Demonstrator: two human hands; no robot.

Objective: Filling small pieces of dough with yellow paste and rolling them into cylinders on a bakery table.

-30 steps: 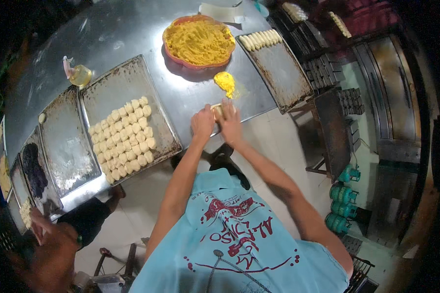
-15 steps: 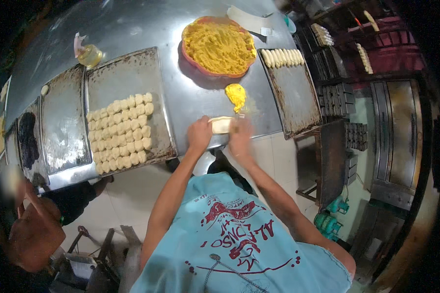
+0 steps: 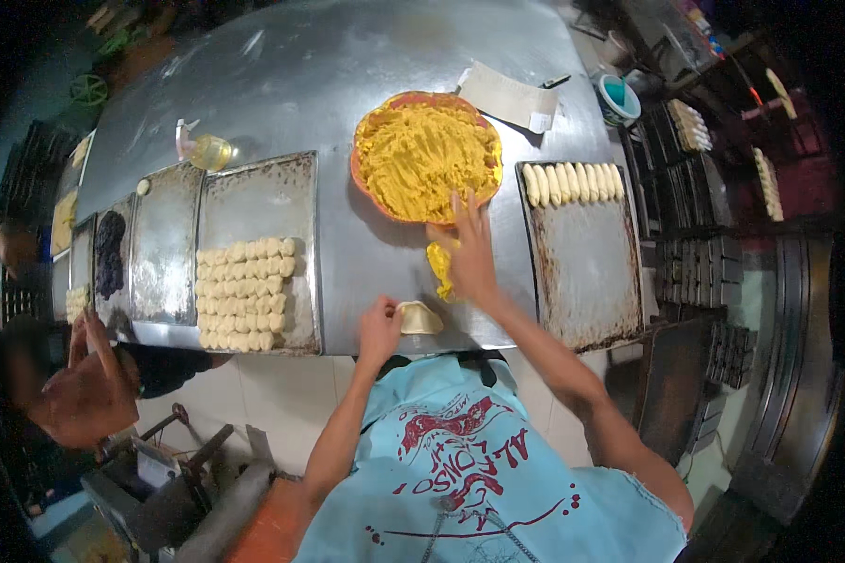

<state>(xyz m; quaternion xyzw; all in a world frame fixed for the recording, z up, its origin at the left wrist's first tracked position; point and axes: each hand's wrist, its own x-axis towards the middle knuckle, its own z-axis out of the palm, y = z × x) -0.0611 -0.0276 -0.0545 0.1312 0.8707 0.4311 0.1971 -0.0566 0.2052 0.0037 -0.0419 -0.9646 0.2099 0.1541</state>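
A flattened piece of pale dough (image 3: 421, 319) lies near the table's front edge. My left hand (image 3: 380, 330) is closed at its left side, fingertips pinching the rim. Further forward, my right hand (image 3: 469, 255) reaches over a small lump of yellow filling (image 3: 439, 270), its fingers apart at the near right rim of a bowl. That red scalloped bowl (image 3: 357, 178) is heaped with yellow filling (image 3: 427, 150). Part of the small lump is hidden by the right hand, and no tool shows in that hand.
On the left, a baking tray (image 3: 258, 202) carries rows of dough balls (image 3: 244, 296). A right-hand tray (image 3: 587, 272) bears a row of long dough rolls (image 3: 573, 183). Behind stand a bottle of yellowish liquid (image 3: 208, 152) and a cardboard sheet (image 3: 507, 94). Another person (image 3: 89, 375) is at far left.
My right hand has left the dough and moved forward to the bowl's near edge. The left hand stays at the dough, now alone. The view has shifted, showing more of the table's far side.
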